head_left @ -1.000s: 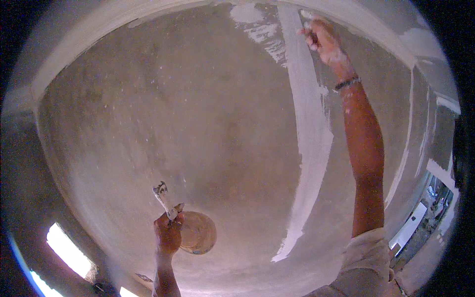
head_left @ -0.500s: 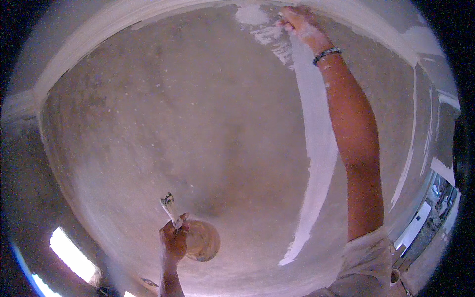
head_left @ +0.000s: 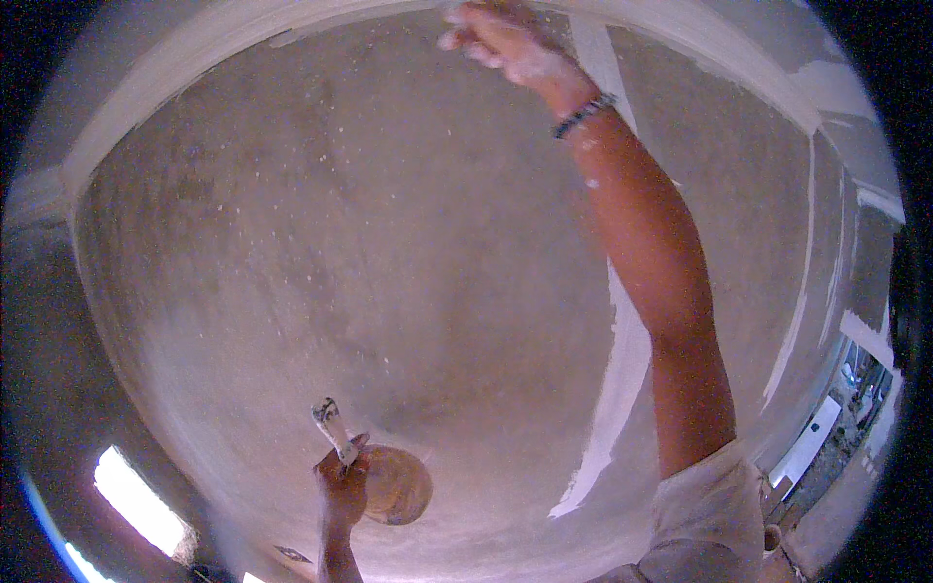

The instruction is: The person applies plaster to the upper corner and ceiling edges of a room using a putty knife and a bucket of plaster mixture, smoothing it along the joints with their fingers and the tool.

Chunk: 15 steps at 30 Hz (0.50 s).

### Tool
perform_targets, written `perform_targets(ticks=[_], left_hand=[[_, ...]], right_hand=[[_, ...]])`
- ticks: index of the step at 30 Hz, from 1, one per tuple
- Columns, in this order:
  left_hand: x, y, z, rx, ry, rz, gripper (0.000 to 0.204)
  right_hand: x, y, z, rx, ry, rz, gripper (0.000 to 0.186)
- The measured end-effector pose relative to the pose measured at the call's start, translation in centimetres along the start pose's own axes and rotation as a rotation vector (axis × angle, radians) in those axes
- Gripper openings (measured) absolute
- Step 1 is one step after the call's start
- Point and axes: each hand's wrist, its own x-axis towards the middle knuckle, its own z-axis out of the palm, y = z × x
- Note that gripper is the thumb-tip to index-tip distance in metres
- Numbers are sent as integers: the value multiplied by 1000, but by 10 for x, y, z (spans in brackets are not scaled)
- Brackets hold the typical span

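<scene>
My left hand is low in the view, closed round the edge of a round, tan, bowl-like container. The same hand grips a white-smeared tool handle that sticks up past the thumb, its upper end dark; the tool's other end is hidden. High up by the top of the wall, my right hand has curled fingers marked with white paste. Whatever those fingers hold, if anything, is hidden. Below the right hand, a long white strip of paste runs down the grey-brown wall, partly behind my right forearm.
A pale moulding curves along the top of the wall. More white streaks mark the wall at the right. A bright opening shows at lower left, and some boards and clutter lie at lower right.
My right hand has swept left along the wall's top, away from the white strip, and now covers the area of the white smears there. My left hand with the container has dropped slightly.
</scene>
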Motion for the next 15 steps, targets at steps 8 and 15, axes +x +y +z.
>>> perform_targets(ticks=[8, 15], left_hand=[[-10, -22, -13, -31, -3, -31, 28], [-18, -7, -1, 56, -57, 10, 27]], right_hand=[[-55, -68, -174, -236, 450, 616, 26], [-42, -60, -172, -418, 325, 758, 24]])
